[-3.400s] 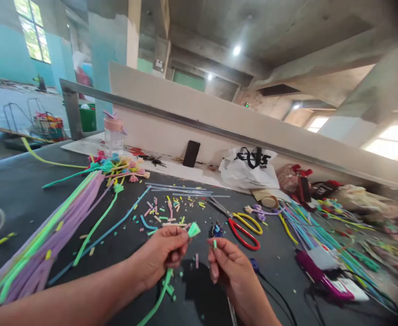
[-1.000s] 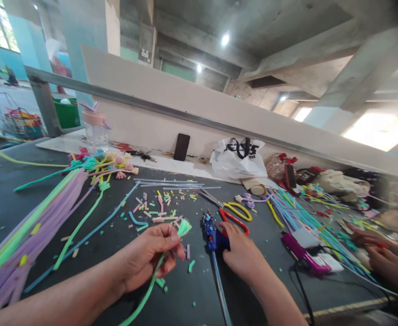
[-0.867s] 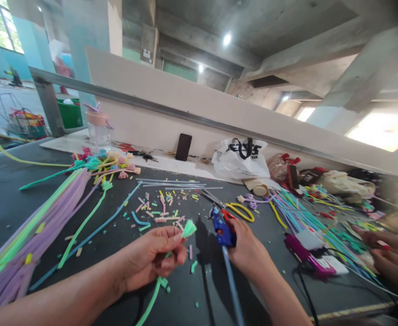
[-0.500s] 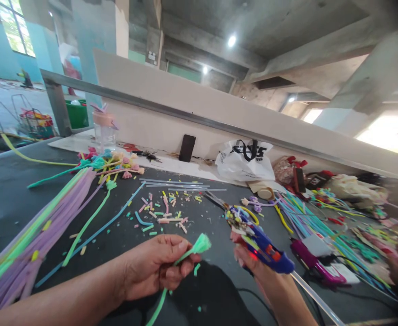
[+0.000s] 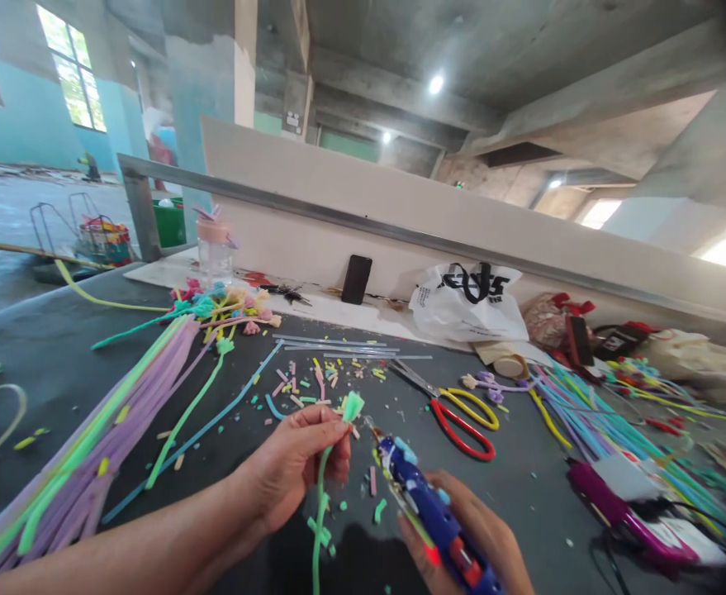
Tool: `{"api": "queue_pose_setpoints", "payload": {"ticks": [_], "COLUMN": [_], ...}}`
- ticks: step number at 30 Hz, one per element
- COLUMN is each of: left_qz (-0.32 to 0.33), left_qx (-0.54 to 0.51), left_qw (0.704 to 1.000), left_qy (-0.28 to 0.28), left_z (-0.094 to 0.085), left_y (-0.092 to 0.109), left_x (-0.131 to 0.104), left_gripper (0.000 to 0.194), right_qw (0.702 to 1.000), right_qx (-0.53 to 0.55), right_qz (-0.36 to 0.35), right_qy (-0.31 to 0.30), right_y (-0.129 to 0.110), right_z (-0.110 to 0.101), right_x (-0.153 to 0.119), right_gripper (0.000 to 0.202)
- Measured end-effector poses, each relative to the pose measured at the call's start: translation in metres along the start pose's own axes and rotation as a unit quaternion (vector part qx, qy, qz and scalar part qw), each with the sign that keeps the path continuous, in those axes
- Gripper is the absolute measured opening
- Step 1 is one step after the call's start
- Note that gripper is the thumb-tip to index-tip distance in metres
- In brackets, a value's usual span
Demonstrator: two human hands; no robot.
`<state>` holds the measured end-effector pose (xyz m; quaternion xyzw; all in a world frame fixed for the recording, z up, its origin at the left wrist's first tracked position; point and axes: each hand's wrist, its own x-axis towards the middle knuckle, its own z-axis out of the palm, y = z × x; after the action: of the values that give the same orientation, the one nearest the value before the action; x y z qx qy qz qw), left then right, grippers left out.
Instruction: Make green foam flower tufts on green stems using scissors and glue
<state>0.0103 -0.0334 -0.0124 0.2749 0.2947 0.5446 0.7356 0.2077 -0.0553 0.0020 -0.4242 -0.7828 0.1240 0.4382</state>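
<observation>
Green pipe cleaner [image 5: 322, 487], tufted tip up at lower centre, pinched in left hand [image 5: 294, 467]. Right hand [image 5: 467, 537] grips blue glue gun [image 5: 428, 512], nozzle just beside the tuft; no glue visible yet.

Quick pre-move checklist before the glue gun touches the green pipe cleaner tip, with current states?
1. Left hand pinches the green pipe cleaner just below its tuft: ok.
2. Right hand grips the blue glue gun: ok.
3. Nozzle aimed at the tuft, close beside it; contact: cannot tell.
4. Left fingertips sit close to the nozzle: not ok.
5. Glue showing at the nozzle: cannot tell.
6. Red and yellow scissors lie apart on the table, away from both hands: ok.
</observation>
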Motion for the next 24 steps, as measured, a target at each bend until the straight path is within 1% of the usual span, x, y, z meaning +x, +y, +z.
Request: {"api": "queue_pose_setpoints", "payload": {"ticks": [3, 5, 8, 12, 18, 24], "left_qz": [0.023, 0.028, 0.028, 0.036, 0.036, 0.034], "left_qx": [0.014, 0.021, 0.03, 0.041, 0.049, 0.059], "left_qw": [1.0, 0.999, 0.999, 0.999, 0.998, 0.998], "left_qy": [0.008, 0.008, 0.009, 0.003, 0.009, 0.009], "left_z": [0.0, 0.001, 0.002, 0.002, 0.0, 0.002], "left_y": [-0.001, -0.001, -0.002, -0.002, -0.003, -0.001], "left_x": [0.0, 0.0, -0.002, -0.003, -0.002, -0.001], "left_gripper": [0.018, 0.019, 0.019, 0.019, 0.018, 0.019], "right_qw": [0.998, 0.995, 0.989, 0.984, 0.981, 0.98], "right_qx": [-0.029, -0.065, -0.111, -0.139, -0.16, -0.164], "right_qz": [-0.048, -0.075, -0.094, -0.114, -0.109, -0.111], "right_qy": [0.001, -0.003, -0.009, -0.011, -0.017, -0.029], "right_y": [0.003, 0.005, 0.008, 0.008, 0.01, 0.018], "right_z": [0.009, 0.012, 0.011, 0.01, 0.01, 0.011], "right_x": [-0.004, -0.005, -0.005, -0.004, -0.005, -0.007], "right_gripper": [0.007, 0.011, 0.016, 0.017, 0.017, 0.015]}}
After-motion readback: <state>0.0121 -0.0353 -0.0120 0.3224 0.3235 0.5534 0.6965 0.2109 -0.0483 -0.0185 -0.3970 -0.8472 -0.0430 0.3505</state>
